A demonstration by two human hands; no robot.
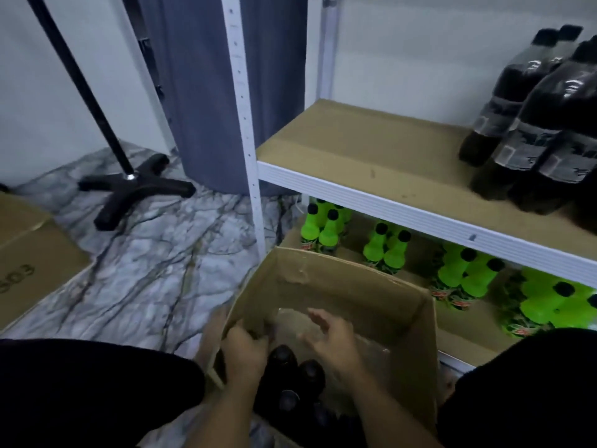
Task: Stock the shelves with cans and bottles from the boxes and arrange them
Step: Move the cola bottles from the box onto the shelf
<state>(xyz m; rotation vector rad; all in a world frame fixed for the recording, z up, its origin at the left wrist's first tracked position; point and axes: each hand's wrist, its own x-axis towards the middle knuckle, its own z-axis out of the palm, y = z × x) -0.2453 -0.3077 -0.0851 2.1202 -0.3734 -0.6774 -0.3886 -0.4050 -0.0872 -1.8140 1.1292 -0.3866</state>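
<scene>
Reaching into the open box (332,286) on the floor, both hands go for the dark bottles (292,379) packed in its near corner. The left hand (244,349) is curled over the box's left wall, its grip seemingly on the cardboard edge, probably to steady the box; whether it also touches a bottle cap I cannot tell. The right hand (332,337) hovers just above the bottles with fingers loosely spread, a wide grip holding nothing, likely poised to pull back the clear wrap (290,321) that shines over the box's bottom.

Only rounded black caps and dark shoulders of the boxed bottles show, standing close together; they look like the same sort as the shelf bottles (533,124), dark with grey labels, grouped at the right of the middle shelf (355,150). That shelf's left part is bare, so the boxed ones probably belong there. Green bottles (387,250) with black caps stand in pairs on the lower shelf, just behind the box.
</scene>
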